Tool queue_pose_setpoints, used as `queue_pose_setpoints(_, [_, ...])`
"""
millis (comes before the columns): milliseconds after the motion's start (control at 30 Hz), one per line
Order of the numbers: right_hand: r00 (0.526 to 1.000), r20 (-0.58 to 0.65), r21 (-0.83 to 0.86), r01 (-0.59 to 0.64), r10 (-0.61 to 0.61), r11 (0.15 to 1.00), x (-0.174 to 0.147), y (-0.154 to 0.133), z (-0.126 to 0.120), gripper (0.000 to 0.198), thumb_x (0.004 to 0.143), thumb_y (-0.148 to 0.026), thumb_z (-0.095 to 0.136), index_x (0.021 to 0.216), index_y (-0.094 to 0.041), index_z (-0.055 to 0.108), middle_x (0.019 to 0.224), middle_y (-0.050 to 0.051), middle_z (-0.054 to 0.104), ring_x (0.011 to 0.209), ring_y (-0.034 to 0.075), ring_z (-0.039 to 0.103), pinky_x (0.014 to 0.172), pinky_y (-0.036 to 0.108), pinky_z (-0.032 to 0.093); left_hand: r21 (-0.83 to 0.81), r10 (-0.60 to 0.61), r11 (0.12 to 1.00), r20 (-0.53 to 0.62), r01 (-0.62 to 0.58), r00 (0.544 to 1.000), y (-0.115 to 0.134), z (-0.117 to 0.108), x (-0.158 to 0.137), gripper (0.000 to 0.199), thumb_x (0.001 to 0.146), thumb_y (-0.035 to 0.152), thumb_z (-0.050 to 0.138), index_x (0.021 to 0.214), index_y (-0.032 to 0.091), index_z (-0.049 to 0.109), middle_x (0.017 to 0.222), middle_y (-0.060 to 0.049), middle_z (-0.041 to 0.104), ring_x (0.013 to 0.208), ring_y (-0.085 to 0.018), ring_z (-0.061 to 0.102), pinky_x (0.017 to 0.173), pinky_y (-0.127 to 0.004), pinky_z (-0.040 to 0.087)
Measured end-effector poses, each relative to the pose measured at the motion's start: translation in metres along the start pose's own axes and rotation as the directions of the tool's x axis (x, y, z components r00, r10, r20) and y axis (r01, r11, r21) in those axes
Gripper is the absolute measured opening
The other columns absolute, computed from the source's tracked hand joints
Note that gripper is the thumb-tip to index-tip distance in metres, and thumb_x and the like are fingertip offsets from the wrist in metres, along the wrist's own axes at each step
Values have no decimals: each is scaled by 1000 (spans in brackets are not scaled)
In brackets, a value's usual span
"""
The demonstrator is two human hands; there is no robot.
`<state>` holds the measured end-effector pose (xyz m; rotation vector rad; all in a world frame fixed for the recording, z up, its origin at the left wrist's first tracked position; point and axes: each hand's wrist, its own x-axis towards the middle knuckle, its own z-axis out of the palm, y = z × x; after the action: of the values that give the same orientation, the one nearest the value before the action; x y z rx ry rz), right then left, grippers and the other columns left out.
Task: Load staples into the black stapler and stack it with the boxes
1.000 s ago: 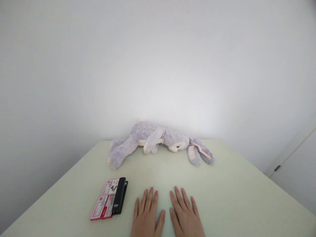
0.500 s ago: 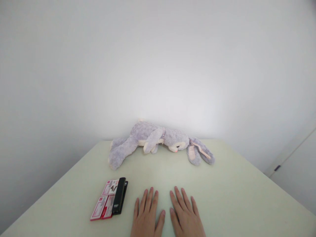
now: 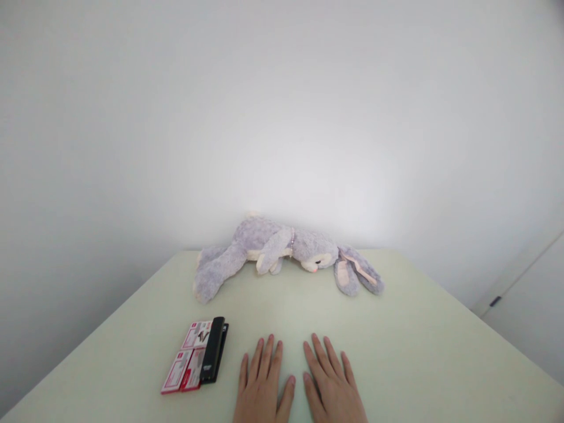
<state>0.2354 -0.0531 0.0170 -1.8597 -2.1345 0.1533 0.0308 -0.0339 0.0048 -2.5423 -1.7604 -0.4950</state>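
Stapler (image 3: 212,351), black and narrow, is lying in the lower left of the frame, its long axis running up the picture and leaning slightly right at the top. The left hand (image 3: 259,390) is resting nearer, just right of it and apart; the right hand (image 3: 333,392) is resting farther off, right of bottom centre. These 2 hands are lying palm down on the table (image 3: 423,346), fingers spread, holding nothing. Red-and-white boxes (image 3: 177,371) are sitting along the stapler's left side.
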Motion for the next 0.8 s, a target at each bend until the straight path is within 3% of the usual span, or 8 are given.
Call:
queue_pose_setpoints(400, [999,-46,46,10,-8,999,-3,3,2,55,102,-45,41,156,-42,32,163,-4,28,151,33,29,119,65,31,17,7,1000,-43,-7,999,2,1,-1,59,102,49,40,158,31,29,165,-3,30,151,-33,35,119,-59,32])
queue_pose_setpoints(533, [999,-24,77,-41,43,996,-2,-2,-7,54,100,-42,43,153,-38,43,162,-2,36,151,34,32,120,66,29,42,29,999,-58,-27,998,-1,1,-4,59,103,48,39,158,32,28,165,-1,29,151,-31,35,118,-56,35])
queue_pose_setpoints(667, [987,-44,183,-143,154,973,14,-47,-27,47,94,-39,50,136,-23,65,145,12,60,137,39,51,116,63,35,50,68,997,-25,-67,997,-9,13,-14,61,98,40,47,157,35,31,164,1,32,149,-30,39,117,-52,39])
queue_pose_setpoints(733, [995,-50,354,-58,81,933,29,-87,-34,48,96,-34,48,139,-19,60,135,14,65,128,33,58,110,51,44,28,37,999,6,-37,999,-11,20,-21,66,92,30,50,156,36,35,159,2,43,146,-30,43,117,-50,40])
queue_pose_setpoints(800, [999,-43,495,2,23,869,48,-132,-34,60,90,-32,56,149,-21,49,140,12,60,128,31,56,108,47,46,4,-10,1000,20,10,1000,-8,22,-28,69,89,25,46,156,36,35,152,3,53,147,-30,42,116,-54,39])
